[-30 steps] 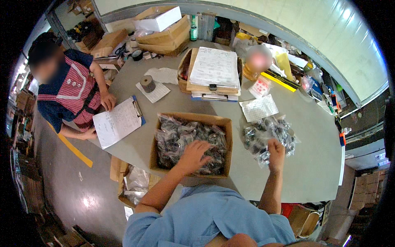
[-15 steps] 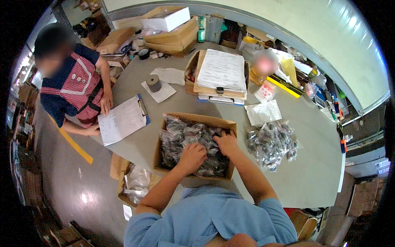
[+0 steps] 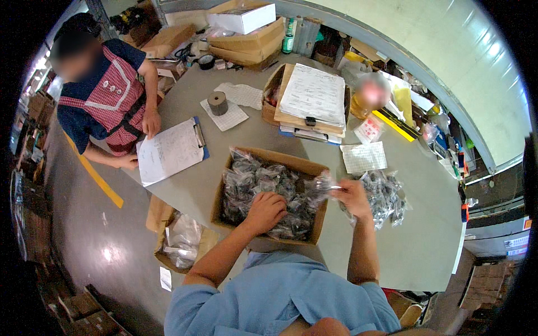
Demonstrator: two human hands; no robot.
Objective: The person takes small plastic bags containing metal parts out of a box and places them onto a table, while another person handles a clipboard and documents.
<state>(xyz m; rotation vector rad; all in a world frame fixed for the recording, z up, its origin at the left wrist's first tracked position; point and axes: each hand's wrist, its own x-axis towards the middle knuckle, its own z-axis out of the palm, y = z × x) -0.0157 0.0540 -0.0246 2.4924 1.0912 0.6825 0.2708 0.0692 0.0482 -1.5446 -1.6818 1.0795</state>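
Observation:
A cardboard box (image 3: 224,219) full of clear plastic bags with dark contents stands in front of me. My left hand (image 3: 267,211) lies over the bags inside it, fingers curled together; its fingertips are hidden, so what they grip cannot be made out. Over the box's right edge, my right hand (image 3: 352,197) pinches a clear plastic bag (image 3: 321,185), slightly blurred by motion. Just right of that hand, a pile of similar bags (image 3: 385,199) lies on the grey table (image 3: 302,283), partly covered by the hand.
A co-worker in a checked apron (image 3: 115,92) rests both hands at a clipboard (image 3: 171,150) on the left. Stacked papers (image 3: 312,95), a grey roll (image 3: 217,103) and a perforated white sheet (image 3: 363,157) lie beyond the box. Below the table's left edge sits an open carton (image 3: 162,259).
My right hand has come up out of the box and moved right, with a plastic bag in its fingers. My left hand stays on the bags. The whole view has shifted slightly.

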